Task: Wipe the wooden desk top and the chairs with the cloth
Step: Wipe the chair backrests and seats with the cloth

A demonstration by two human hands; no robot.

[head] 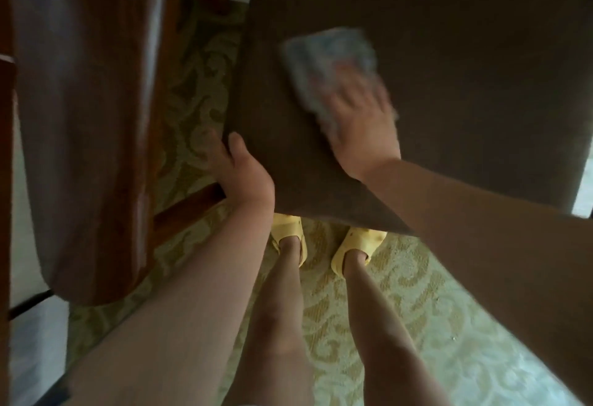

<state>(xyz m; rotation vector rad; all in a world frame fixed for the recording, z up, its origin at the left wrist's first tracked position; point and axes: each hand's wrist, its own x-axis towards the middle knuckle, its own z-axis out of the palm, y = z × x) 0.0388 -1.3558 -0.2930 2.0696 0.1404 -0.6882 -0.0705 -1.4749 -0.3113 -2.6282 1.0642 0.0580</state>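
A brown upholstered chair seat [465, 101] fills the upper right. On it lies a pale blue-and-pink cloth [327, 62], blurred. My right hand [362, 129] presses flat on the cloth's near end, fingers spread. My left hand [239, 168] grips the seat's front-left corner, thumb on top and fingers curled under the edge. The polished wooden desk top [83, 123] runs down the left side.
A wooden rail [189, 210] runs between the desk and the chair near my left wrist. Patterned green-cream carpet [401, 303] covers the floor. My legs and yellow sandals [356, 245] stand just in front of the chair.
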